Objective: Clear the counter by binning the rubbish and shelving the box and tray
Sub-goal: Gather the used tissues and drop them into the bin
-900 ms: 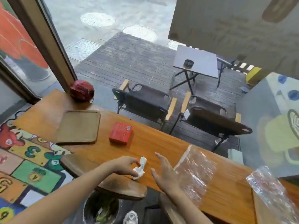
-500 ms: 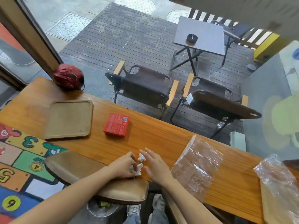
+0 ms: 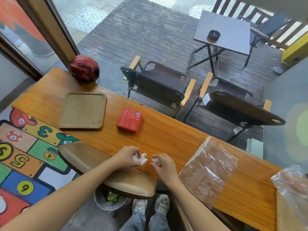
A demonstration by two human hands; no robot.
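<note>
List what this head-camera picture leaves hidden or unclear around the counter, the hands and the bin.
- Bin, head view: mostly hidden under the stool seat; its contents are a green blur.
- Second plastic bag: cut off by the right edge.
- Red box: print too small to read.
- Tissue in the left hand and scrap in the right hand: fingers cover part of each, so their full size is unclear.

A café by the look; a long wooden tabletop [image 3: 166,135] faces a window; outside, folding chairs [image 3: 158,84] and a patio table [image 3: 225,30] on decking.
</note>
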